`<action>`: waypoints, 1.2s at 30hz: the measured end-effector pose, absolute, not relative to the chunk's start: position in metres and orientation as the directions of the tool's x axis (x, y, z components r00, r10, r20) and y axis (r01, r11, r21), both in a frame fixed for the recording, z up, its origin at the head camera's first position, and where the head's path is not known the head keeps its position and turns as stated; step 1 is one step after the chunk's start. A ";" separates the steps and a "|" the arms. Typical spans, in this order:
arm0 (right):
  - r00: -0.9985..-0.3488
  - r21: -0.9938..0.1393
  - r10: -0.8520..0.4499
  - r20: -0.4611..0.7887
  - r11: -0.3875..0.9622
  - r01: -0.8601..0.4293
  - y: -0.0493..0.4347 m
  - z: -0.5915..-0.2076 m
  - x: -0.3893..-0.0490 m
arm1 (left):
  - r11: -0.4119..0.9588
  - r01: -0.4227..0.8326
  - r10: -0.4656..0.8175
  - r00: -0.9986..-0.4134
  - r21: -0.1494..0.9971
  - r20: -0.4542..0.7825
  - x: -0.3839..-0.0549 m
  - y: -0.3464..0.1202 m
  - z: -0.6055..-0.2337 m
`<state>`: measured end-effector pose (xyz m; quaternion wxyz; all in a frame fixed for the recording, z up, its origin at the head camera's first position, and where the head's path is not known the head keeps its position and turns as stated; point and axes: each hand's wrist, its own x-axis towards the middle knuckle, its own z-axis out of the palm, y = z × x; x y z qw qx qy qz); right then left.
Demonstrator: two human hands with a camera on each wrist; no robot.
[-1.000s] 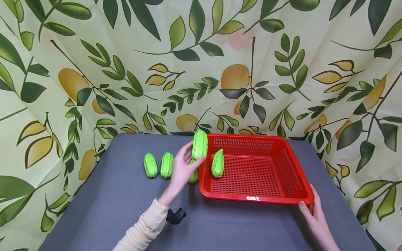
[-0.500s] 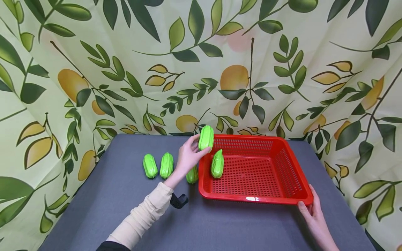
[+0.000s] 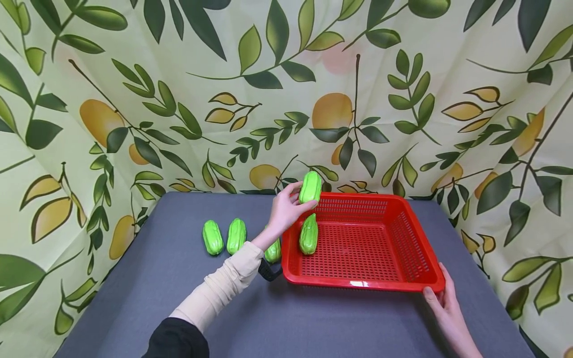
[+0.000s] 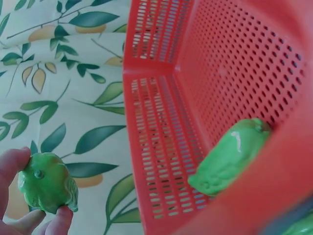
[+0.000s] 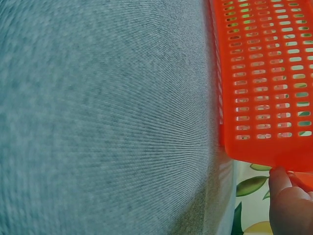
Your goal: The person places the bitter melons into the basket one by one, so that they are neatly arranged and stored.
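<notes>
My left hand (image 3: 285, 209) holds a bright green, ribbed bitter melon (image 3: 311, 187) between thumb and fingers, over the back left corner of a red plastic basket (image 3: 358, 284). In the left wrist view this held melon (image 4: 44, 181) shows its stem end, with the fingertips along its sides. Another bitter melon (image 3: 309, 235) lies inside the basket along the left wall. At the basket's front right corner, my right hand (image 3: 447, 308) grips the rim, thumb on the near side. The right wrist view shows the thumb (image 5: 280, 182) against the rim.
Two bitter melons lie on the grey table left of the basket: an outer one (image 3: 212, 237) and an inner one (image 3: 236, 236). A further bitter melon (image 3: 272, 252) sits beside the basket's left wall, partly hidden by my left forearm. A leaf-patterned cloth (image 3: 250, 59) hangs behind.
My left hand has moved right and slightly up with the bitter melon, from the basket's left edge to over its back left corner. The right hand keeps its grip on the rim.
</notes>
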<state>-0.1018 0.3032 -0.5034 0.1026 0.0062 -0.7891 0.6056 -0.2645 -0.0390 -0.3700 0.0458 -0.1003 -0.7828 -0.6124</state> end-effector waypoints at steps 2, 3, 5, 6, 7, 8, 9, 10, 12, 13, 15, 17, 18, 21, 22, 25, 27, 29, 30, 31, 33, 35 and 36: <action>-0.981 -0.952 0.119 0.153 0.285 -0.114 0.303 -0.503 -0.102 | 0.235 0.219 0.115 -0.974 0.947 0.197 -0.268 -0.034 -0.369; -0.982 -0.950 0.121 0.146 0.294 -0.105 0.304 -0.503 -0.102 | 0.239 0.220 0.120 -0.973 0.946 0.196 -0.269 -0.031 -0.369; -0.982 -0.949 0.123 0.143 0.300 -0.100 0.303 -0.503 -0.102 | 0.243 0.226 0.125 -0.972 0.943 0.200 -0.273 -0.026 -0.368; -0.981 -0.950 0.122 0.147 0.295 -0.106 0.303 -0.503 -0.102 | 0.251 0.224 0.125 -0.972 0.942 0.198 -0.274 -0.023 -0.368; -0.980 -0.951 0.121 0.155 0.286 -0.115 0.303 -0.503 -0.103 | 0.255 0.223 0.126 -0.972 0.941 0.196 -0.275 -0.020 -0.367; -0.979 -0.953 0.118 0.164 0.276 -0.126 0.303 -0.503 -0.103 | 0.261 0.220 0.125 -0.973 0.940 0.193 -0.277 -0.017 -0.367; -0.978 -0.955 0.116 0.173 0.264 -0.138 0.304 -0.503 -0.103 | 0.274 0.216 0.124 -0.974 0.937 0.189 -0.278 -0.014 -0.367; -0.977 -0.955 0.115 0.182 0.255 -0.148 0.304 -0.503 -0.102 | 0.278 0.216 0.127 -0.974 0.936 0.186 -0.279 -0.011 -0.367; -0.975 -0.957 0.111 0.194 0.240 -0.163 0.304 -0.503 -0.102 | 0.290 0.210 0.132 -0.975 0.934 0.178 -0.280 -0.005 -0.367; -0.975 -0.957 0.110 0.195 0.238 -0.165 0.303 -0.503 -0.102 | 0.295 0.209 0.136 -0.975 0.932 0.176 -0.281 -0.002 -0.368; -0.974 -0.958 0.107 0.202 0.227 -0.173 0.303 -0.503 -0.102 | 0.309 0.215 0.146 -0.973 0.927 0.177 -0.282 0.004 -0.370; -0.974 -0.961 0.105 0.201 0.216 -0.175 0.303 -0.503 -0.101 | 0.317 0.216 0.156 -0.972 0.924 0.174 -0.282 0.009 -0.373; -0.974 -0.961 0.105 0.198 0.217 -0.172 0.302 -0.503 -0.101 | 0.327 0.218 0.162 -0.972 0.919 0.173 -0.283 0.011 -0.375; -0.976 -0.961 0.111 0.185 0.228 -0.156 0.301 -0.502 -0.101 | 0.352 0.219 0.171 -0.971 0.910 0.168 -0.284 0.017 -0.381; -0.977 -0.960 0.114 0.180 0.236 -0.149 0.301 -0.502 -0.101 | 0.359 0.217 0.174 -0.971 0.908 0.164 -0.285 0.019 -0.383; -0.977 -0.960 0.118 0.176 0.239 -0.144 0.301 -0.501 -0.101 | 0.369 0.222 0.182 -0.969 0.902 0.164 -0.285 0.023 -0.386; -0.977 -0.962 0.118 0.180 0.228 -0.149 0.301 -0.502 -0.101 | 0.378 0.237 0.191 -0.966 0.895 0.175 -0.285 0.025 -0.389; -0.976 -0.964 0.115 0.183 0.214 -0.156 0.300 -0.502 -0.101 | 0.388 0.251 0.205 -0.961 0.887 0.183 -0.286 0.026 -0.392; -0.976 -0.965 0.114 0.186 0.208 -0.160 0.300 -0.502 -0.101 | 0.403 0.271 0.212 -0.957 0.875 0.199 -0.285 0.026 -0.394; -0.976 -0.965 0.113 0.188 0.207 -0.162 0.300 -0.502 -0.101 | 0.410 0.275 0.221 -0.955 0.870 0.198 -0.285 0.027 -0.395; -0.974 -0.963 0.114 0.194 0.210 -0.167 0.300 -0.502 -0.101 | 0.432 0.278 0.236 -0.953 0.858 0.191 -0.285 0.027 -0.398; -0.973 -0.961 0.115 0.200 0.215 -0.172 0.300 -0.502 -0.101 | 0.448 0.265 0.258 -0.953 0.854 0.160 -0.285 0.028 -0.401; -0.972 -0.961 0.115 0.203 0.215 -0.175 0.301 -0.502 -0.101 | 0.453 0.256 0.269 -0.953 0.854 0.143 -0.285 0.028 -0.402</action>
